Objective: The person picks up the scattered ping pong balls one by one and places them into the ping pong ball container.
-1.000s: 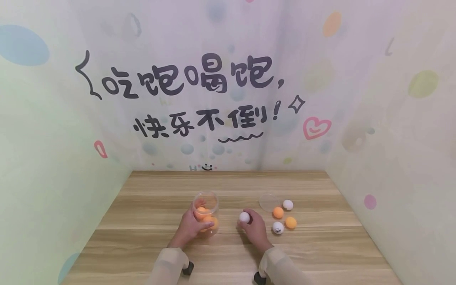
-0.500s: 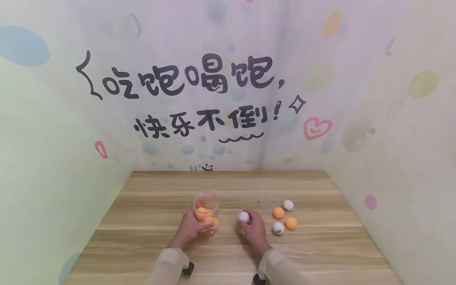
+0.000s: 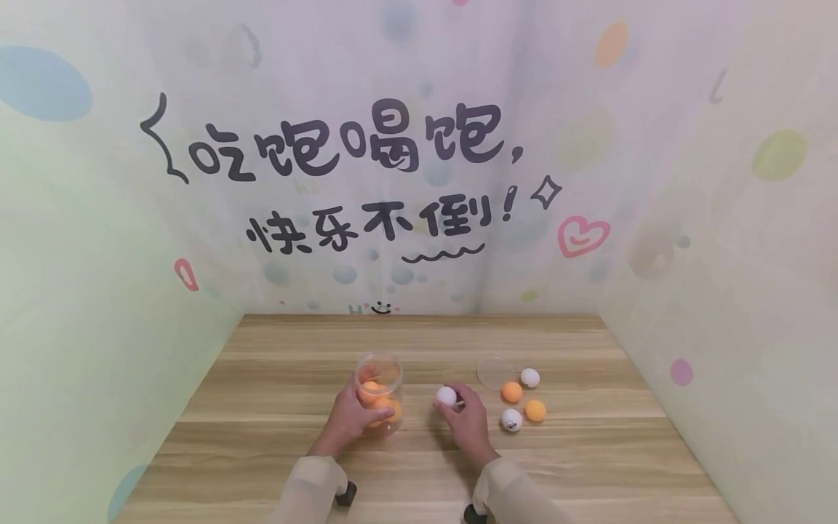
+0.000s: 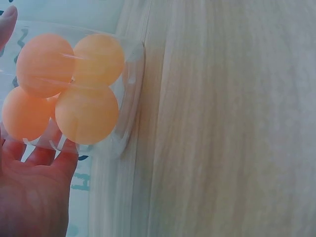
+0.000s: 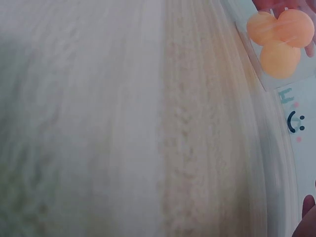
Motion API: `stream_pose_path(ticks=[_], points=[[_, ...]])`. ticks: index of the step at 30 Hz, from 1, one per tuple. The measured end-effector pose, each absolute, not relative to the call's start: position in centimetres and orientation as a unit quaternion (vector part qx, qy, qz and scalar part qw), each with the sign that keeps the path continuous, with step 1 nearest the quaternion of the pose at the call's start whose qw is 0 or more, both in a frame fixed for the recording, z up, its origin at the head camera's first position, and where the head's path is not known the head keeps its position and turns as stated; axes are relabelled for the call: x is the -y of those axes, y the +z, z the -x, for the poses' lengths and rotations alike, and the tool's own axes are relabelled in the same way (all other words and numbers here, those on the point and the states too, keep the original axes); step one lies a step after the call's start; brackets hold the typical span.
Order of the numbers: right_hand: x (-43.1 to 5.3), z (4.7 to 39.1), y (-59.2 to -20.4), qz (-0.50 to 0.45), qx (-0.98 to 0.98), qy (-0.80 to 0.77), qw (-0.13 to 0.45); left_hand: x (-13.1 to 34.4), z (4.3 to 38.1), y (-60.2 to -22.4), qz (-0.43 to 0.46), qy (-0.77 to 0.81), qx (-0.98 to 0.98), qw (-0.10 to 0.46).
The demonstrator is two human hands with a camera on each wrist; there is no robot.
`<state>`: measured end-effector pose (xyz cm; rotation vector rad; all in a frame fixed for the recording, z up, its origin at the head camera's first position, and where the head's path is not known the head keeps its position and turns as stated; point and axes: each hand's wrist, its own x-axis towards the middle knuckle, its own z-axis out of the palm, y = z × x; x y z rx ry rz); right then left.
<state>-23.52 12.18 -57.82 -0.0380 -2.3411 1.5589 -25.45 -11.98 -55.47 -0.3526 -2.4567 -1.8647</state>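
In the head view, my left hand (image 3: 349, 416) grips a clear round jar (image 3: 393, 380), with the thumb across its near side. Several orange ping-pong balls (image 3: 371, 391) lie inside it. The left wrist view shows the same orange balls (image 4: 87, 114) through the clear wall, with fingers curled round the jar from below. To the right of the jar, my right hand (image 3: 473, 426) pinches a white ping-pong ball (image 3: 447, 396) between thumb and fingers, apart from the jar. Only a bit of the right hand (image 5: 307, 217) enters the right wrist view, where the white ball is out of sight.
Right of my right hand, a clear round lid (image 3: 495, 372) lies flat on the wooden table (image 3: 294, 338). Beside it are two orange balls (image 3: 512, 391) and two white balls (image 3: 511, 420). Printed curtains or walls (image 3: 419, 276) bound the table at the back and sides.
The white ball and the right-hand fingertips have shifted very slightly left and up. My left hand and the jar stay in place.
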Motion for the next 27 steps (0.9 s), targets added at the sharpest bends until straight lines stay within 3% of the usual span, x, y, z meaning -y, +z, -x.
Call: stream_pose_path(ticks=[27], points=[[-10.5, 23.2, -56.9, -0.018, 0.800, 0.564, 0.205, 12.0, 25.5, -55.7, 0.114, -0.593, 0.797, 0.020]])
